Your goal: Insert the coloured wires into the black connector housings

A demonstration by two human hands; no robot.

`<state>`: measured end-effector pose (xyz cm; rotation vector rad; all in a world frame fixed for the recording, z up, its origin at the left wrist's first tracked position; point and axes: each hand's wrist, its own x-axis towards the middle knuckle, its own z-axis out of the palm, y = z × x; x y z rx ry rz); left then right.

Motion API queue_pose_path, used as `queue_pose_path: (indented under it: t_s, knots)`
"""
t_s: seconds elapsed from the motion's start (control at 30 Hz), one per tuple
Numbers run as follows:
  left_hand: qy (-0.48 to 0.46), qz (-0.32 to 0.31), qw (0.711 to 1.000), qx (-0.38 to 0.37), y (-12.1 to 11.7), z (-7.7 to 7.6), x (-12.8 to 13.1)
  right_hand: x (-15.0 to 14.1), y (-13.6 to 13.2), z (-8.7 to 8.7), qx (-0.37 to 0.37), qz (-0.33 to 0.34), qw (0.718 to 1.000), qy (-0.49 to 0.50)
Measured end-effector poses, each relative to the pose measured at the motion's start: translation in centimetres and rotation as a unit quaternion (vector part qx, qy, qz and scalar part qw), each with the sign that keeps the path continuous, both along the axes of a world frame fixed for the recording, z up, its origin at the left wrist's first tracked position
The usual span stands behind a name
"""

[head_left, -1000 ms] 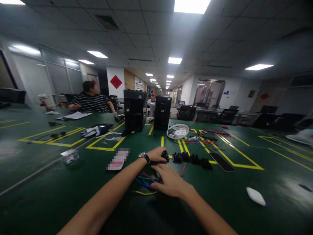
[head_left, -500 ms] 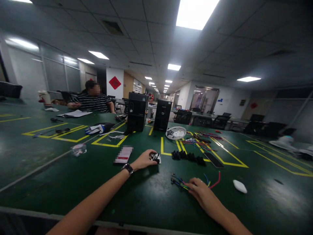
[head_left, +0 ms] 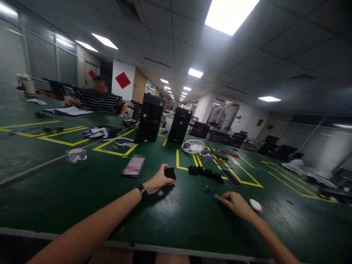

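Note:
A small black block-like part (head_left: 170,173) is gripped between the thumb and fingers of my left hand (head_left: 159,179), a little above the green table. My right hand (head_left: 235,202), fingers pinched together, holds a bundle of thin coloured wires (head_left: 212,193), blue and green among them, whose ends point up and to the left. Behind both hands lies a row of black block-like parts (head_left: 205,173). Close to my right wrist is a white rounded object (head_left: 255,205), with a bit of red at its edge.
Yellow tape marks the green table (head_left: 176,220). Two black computer towers (head_left: 151,117) stand at the back, near a white basket (head_left: 193,146) and loose wires (head_left: 216,157). A blurred pink card-like item (head_left: 134,166) and a clear box (head_left: 76,155) lie left. A person (head_left: 99,101) sits across.
The part in my left hand has turned from its black-and-white side to a black one. My right hand has drawn the wires rightward, closer to the white object. The camera view has tilted.

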<state>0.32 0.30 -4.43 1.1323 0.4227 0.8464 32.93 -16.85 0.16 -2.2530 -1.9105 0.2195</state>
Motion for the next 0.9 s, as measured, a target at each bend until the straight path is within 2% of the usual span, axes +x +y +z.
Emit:
queue_pose_path:
  t_s: [0.1,0.23,0.33,0.4,0.5,0.57,0.63,0.7,0.77,0.9]
  knots:
    - [-0.033,-0.017,0.998,-0.052,0.0,0.1,0.4,0.8,0.2,1.3,-0.003,-0.017,1.0,-0.001]
    - [-0.069,-0.04,0.992,-0.102,-0.1,0.4,1.0,1.4,0.5,4.0,0.091,-0.075,0.99,-0.083]
    - [-0.093,-0.035,0.983,-0.155,-0.1,0.5,1.3,-0.5,1.7,6.1,0.196,-0.061,0.97,-0.13]
    - [-0.101,-0.003,0.977,-0.186,0.1,0.7,1.4,-3.4,3.4,6.6,0.249,-0.019,0.96,-0.127]
    - [-0.12,0.069,0.968,-0.207,0.6,0.9,1.2,-9.3,6.6,5.3,0.283,0.087,0.952,-0.084]
    - [-0.145,0.117,0.96,-0.209,1.0,1.0,1.0,-13.0,8.7,3.1,0.299,0.164,0.938,-0.055]
    - [-0.168,0.153,0.951,-0.208,1.6,0.9,0.8,-15.7,10.4,0.6,0.324,0.206,0.923,-0.025]
    - [-0.182,0.173,0.945,-0.208,2.1,0.8,0.7,-17.1,11.5,-1.5,0.344,0.229,0.911,0.002]
    - [-0.185,0.179,0.944,-0.206,2.5,0.7,0.7,-17.4,11.8,-2.8,0.35,0.237,0.906,0.02]
    - [-0.178,0.18,0.948,-0.196,2.5,0.7,0.9,-16.4,11.2,-3.6,0.339,0.237,0.91,0.042]
